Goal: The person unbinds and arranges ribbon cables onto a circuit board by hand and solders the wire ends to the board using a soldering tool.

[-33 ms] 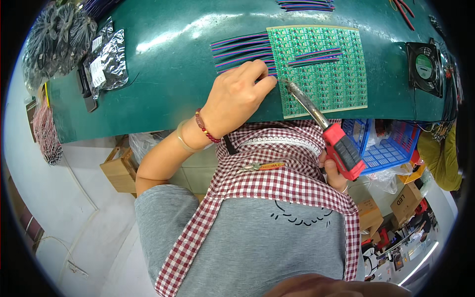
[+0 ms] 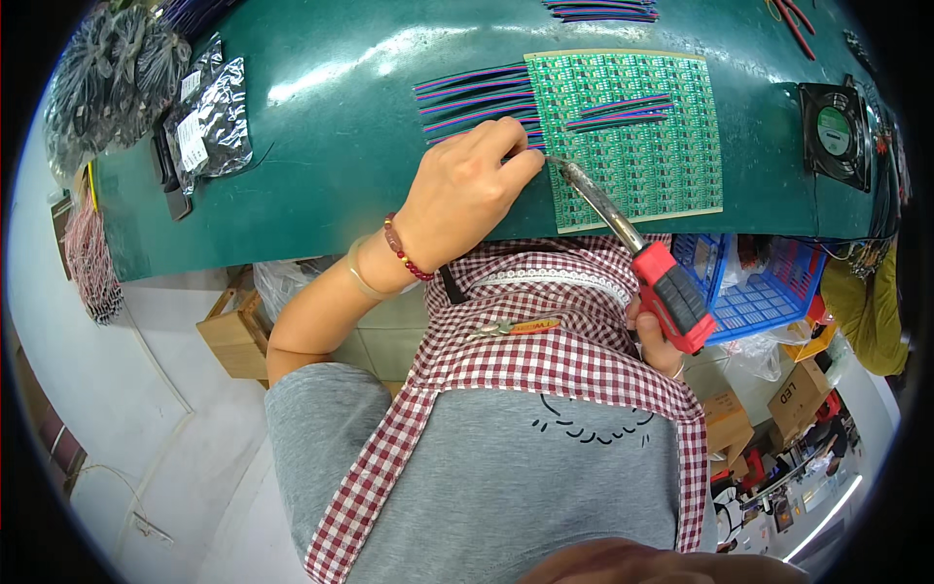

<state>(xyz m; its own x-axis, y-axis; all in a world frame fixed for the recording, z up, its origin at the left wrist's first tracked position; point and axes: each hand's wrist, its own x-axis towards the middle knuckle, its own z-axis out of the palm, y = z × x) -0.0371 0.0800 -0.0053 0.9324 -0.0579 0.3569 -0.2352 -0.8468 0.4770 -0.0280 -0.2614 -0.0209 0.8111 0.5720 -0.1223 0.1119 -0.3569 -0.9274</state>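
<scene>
My right hand (image 2: pixel 657 341) grips a red and black soldering iron (image 2: pixel 671 297). The iron's tip meets the left edge of a green circuit board panel (image 2: pixel 637 180), close to my left fingertips. With thumb and forefinger pinched together, my left hand (image 2: pixel 477 175) holds a ribbon wire at that edge; most of this wire is hidden under the hand. Further up, several striped ribbon wires (image 2: pixel 477 95) stick out leftward from the same edge. A few loose wires (image 2: pixel 623 113) lie across the panel.
A bundle of wires (image 2: pixel 600 10) lies at the table's far side. On the right stands a black fan (image 2: pixel 835 134). Plastic bags (image 2: pixel 209 122) lie at left. A blue crate (image 2: pixel 764 302) sits below the table edge at right.
The soldering iron has shifted very slightly left, its tip closer to my left fingertips. My left hand and the board panel stay put.
</scene>
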